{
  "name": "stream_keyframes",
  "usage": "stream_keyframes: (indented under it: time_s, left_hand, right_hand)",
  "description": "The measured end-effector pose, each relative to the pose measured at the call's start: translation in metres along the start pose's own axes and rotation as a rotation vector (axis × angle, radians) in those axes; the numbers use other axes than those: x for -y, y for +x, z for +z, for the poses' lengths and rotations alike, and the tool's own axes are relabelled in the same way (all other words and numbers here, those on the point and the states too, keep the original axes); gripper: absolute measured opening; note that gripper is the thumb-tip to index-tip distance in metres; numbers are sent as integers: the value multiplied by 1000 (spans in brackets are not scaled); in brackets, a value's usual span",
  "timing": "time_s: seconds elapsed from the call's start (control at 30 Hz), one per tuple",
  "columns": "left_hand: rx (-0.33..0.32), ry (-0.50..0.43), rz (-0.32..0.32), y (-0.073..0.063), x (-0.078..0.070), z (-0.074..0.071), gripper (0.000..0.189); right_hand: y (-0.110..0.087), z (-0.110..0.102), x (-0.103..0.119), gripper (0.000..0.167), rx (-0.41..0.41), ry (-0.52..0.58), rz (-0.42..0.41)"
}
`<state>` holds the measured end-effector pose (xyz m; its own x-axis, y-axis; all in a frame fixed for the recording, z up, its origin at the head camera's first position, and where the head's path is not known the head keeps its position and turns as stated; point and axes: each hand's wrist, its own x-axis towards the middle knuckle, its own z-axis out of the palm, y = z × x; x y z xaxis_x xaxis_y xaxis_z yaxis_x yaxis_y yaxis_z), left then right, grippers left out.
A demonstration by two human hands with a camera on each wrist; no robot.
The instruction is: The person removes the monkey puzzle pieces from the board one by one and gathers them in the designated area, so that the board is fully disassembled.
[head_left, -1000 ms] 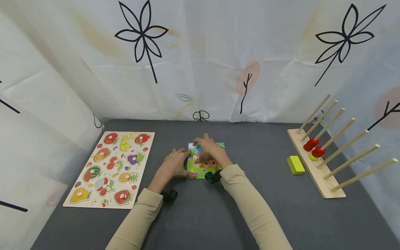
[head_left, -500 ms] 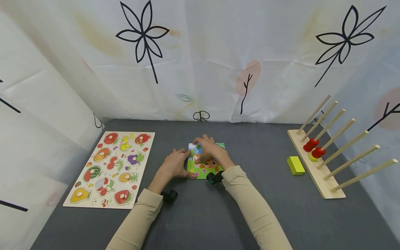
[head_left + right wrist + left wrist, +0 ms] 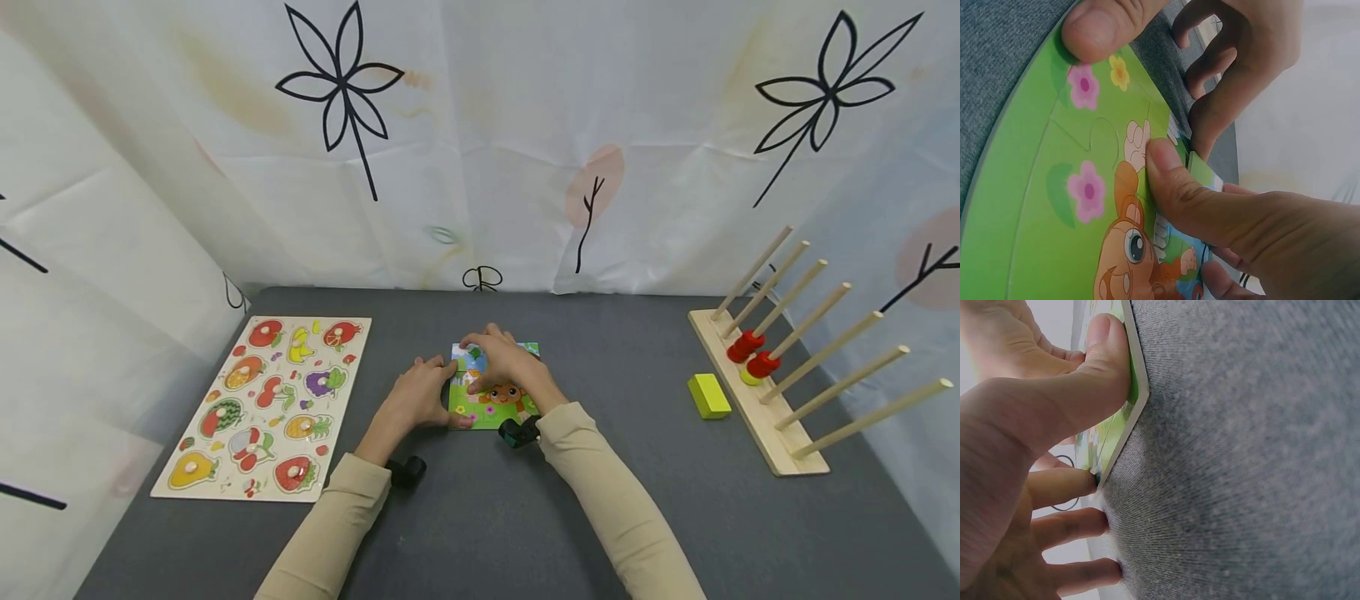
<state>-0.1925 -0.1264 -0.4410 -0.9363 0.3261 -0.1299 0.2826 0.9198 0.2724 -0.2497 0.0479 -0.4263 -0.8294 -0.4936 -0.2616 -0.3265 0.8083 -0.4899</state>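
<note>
Puzzle (image 3: 489, 408) beneath the right hand (image 3: 506, 360)

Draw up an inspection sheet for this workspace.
Surface: grey tabletop, finely ribbed up close.
Job's things: monkey picture puzzle, lying on the tabletop.
Clutter: fruit board to the left; yellow block and peg rack with red rings to the right.
Hands: left hand, thumb on the puzzle's near left corner; right hand over the puzzle, grip unclear.
Cables: nothing seen.
Surroundings: white printed curtain behind and both sides.
</note>
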Motion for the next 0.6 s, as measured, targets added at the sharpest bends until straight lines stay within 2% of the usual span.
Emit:
stream_keyframes:
  time_s: [0.23,0.37,0.6]
  left_hand:
    - [-2,-3,-5,1,0,0,105]
    - [1,-6,-9,0,0,0,106]
    - [-6,-4,-5,-1,0,0,103]
  right_hand:
    - [-1,-1,-3,72,-9,9,-56]
    - [0,-2,-6,64,-3,-4,-93]
    - [2,-4,-7,55,1,8,-100]
